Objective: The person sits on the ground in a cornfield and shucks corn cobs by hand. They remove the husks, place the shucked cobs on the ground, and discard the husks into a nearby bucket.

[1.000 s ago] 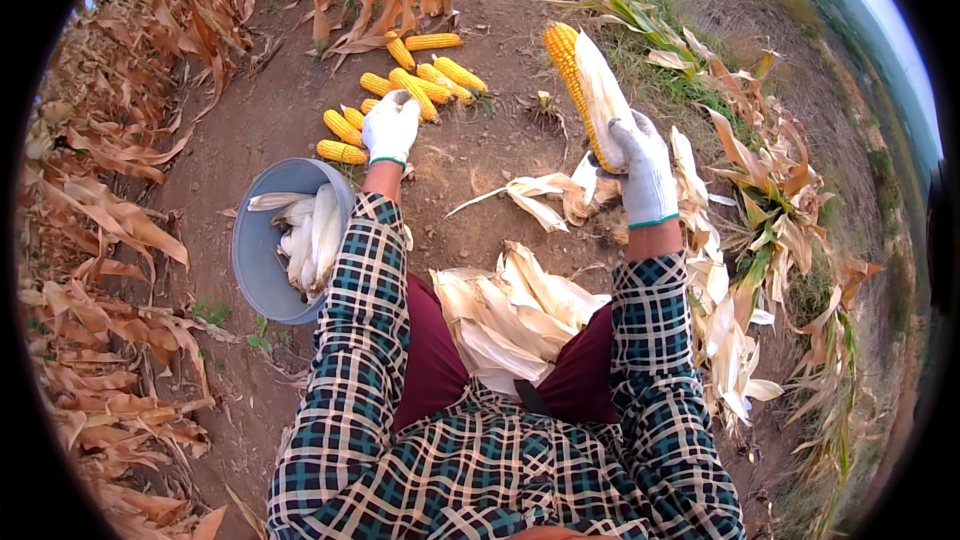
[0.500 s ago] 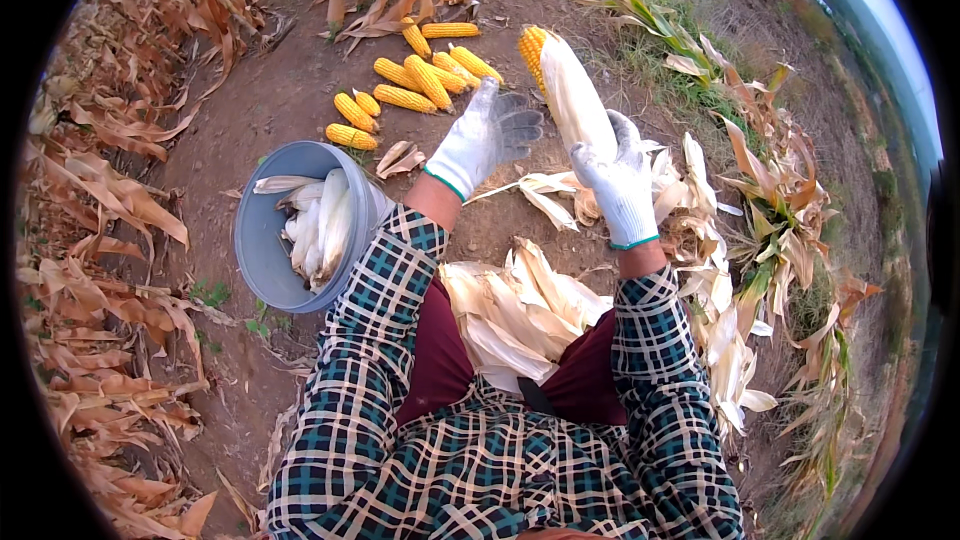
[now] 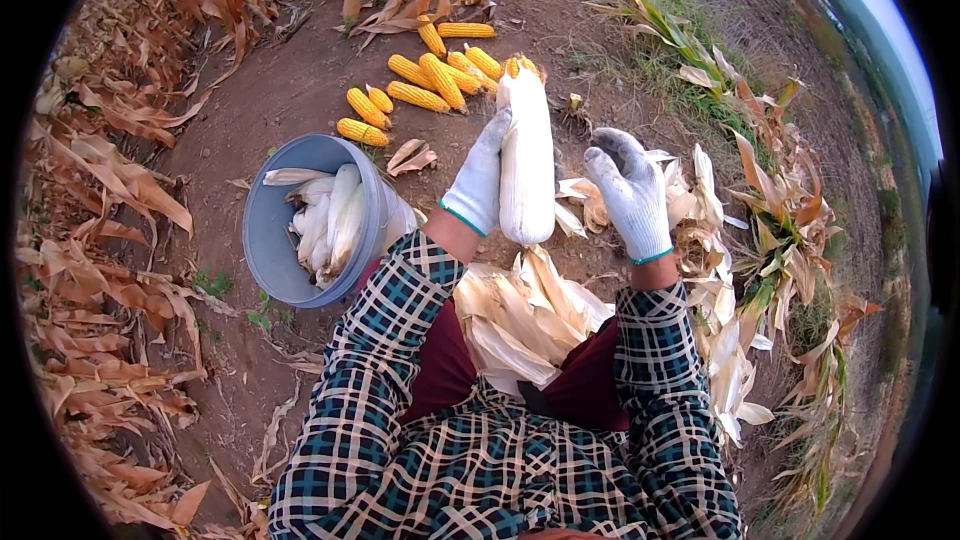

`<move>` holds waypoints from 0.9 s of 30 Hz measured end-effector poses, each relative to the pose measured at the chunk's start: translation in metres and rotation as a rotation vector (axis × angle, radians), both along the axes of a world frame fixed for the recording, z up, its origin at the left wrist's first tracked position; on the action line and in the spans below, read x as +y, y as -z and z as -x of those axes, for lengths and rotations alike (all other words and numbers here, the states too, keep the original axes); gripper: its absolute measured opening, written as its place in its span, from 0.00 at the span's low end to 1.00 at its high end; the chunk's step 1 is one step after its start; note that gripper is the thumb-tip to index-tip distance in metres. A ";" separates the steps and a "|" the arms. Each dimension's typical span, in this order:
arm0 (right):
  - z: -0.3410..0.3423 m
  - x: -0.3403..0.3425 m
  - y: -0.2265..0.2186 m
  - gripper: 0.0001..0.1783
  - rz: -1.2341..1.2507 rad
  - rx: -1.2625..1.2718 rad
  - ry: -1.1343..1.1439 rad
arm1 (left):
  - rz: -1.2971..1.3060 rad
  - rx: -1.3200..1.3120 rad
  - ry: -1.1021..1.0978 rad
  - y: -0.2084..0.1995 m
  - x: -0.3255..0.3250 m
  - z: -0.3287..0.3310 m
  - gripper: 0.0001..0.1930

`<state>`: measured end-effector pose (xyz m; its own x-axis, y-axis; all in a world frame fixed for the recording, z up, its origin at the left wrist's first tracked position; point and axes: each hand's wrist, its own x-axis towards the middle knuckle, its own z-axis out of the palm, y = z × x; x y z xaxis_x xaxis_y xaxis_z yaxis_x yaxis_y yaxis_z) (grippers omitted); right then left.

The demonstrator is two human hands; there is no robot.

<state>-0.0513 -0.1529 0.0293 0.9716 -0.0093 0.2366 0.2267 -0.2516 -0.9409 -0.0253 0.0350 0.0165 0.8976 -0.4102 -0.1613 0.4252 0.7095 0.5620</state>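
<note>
An ear of corn (image 3: 527, 170) stands upright before me, still wrapped in pale husk, with yellow kernels bare at its top. My left hand (image 3: 483, 175), in a white and grey work glove, grips it from the left side; the far fingers are hidden behind the ear. My right hand (image 3: 632, 190), gloved alike, is apart from the ear on its right, fingers curved and spread with nothing in them. Loose dry husks (image 3: 530, 315) are heaped in my lap, between maroon trouser legs. Beyond my left hand, several husked yellow cobs (image 3: 440, 80) lie on the soil.
A grey bucket (image 3: 262, 255) at my left holds several ears in pale husk (image 3: 330, 220). Stripped husks (image 3: 725, 340) are strewn along my right side, beside green and dry stalks (image 3: 775, 225). Dry corn plants (image 3: 110, 200) line the far left.
The ear has passed from my right hand to my left and turned more upright, moving left and nearer. My right hand has let go of it.
</note>
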 end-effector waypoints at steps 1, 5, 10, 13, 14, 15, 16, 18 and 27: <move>-0.002 0.000 0.004 0.19 0.013 -0.008 0.006 | -0.022 0.026 -0.015 0.000 -0.001 0.006 0.33; -0.001 0.010 0.000 0.18 0.101 -0.129 0.058 | -0.151 -0.056 0.079 0.006 -0.006 0.014 0.33; 0.003 0.010 -0.005 0.17 0.256 0.000 0.088 | -0.597 -0.333 -0.096 0.015 -0.024 0.016 0.27; -0.004 0.007 0.009 0.14 0.160 0.024 0.121 | -0.623 -0.381 -0.127 0.017 -0.028 0.014 0.25; -0.005 0.007 0.009 0.13 0.094 0.040 0.131 | -0.545 -0.345 -0.127 0.015 -0.027 0.015 0.24; -0.004 0.007 0.007 0.12 0.029 0.057 0.142 | -0.467 -0.308 -0.127 0.013 -0.026 0.016 0.23; -0.004 0.007 0.006 0.12 -0.035 0.074 0.151 | -0.419 -0.257 -0.154 0.015 -0.026 0.015 0.23; -0.001 0.009 -0.001 0.10 -0.229 0.113 0.181 | -0.321 -0.161 -0.227 0.017 -0.020 0.010 0.23; 0.008 -0.010 -0.019 0.06 -0.669 -0.086 0.365 | 0.076 0.127 -0.633 0.003 0.014 -0.023 0.27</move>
